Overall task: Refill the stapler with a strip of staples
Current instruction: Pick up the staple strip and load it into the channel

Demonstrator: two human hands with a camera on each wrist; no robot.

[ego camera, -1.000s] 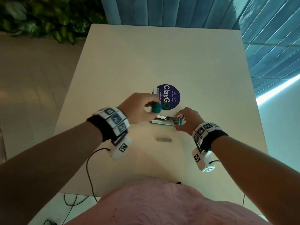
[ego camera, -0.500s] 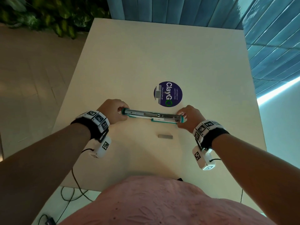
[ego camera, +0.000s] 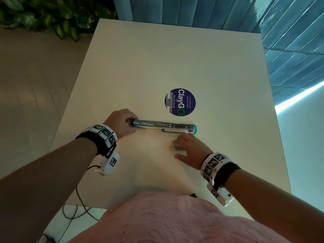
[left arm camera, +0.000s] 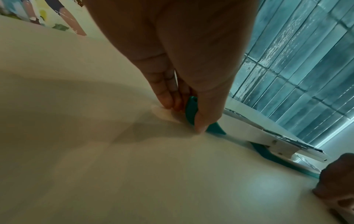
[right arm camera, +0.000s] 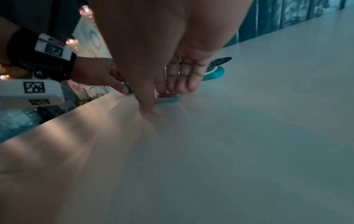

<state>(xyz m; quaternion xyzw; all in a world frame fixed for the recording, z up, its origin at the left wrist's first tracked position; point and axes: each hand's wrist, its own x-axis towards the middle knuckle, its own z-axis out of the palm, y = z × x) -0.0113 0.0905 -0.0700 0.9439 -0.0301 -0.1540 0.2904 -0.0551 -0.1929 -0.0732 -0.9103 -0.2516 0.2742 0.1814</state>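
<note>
The teal and white stapler (ego camera: 163,126) lies swung open flat on the table (ego camera: 157,58), its metal staple channel facing up. My left hand (ego camera: 130,124) pinches the teal left end (left arm camera: 191,112) against the tabletop, thumb on the near side and fingers on the far side. A short grey strip of staples (ego camera: 176,148) lies just in front of the stapler's right half. My right hand (ego camera: 182,146) hovers over the strip with fairly straight fingers (right arm camera: 182,81); their tips touch the staple strip (right arm camera: 168,98) and the thumb (right arm camera: 147,106) stands on its near side.
A round purple ClayGO sticker (ego camera: 180,102) sits on the table just behind the stapler. A blue slatted wall runs along the far and right sides, and plants stand at the far left. A black cable hangs below the table's near edge.
The stapler lid went from raised to laid out flat leftward under my left hand. My right hand let go of the stapler's right end and moved back onto the staple strip.
</note>
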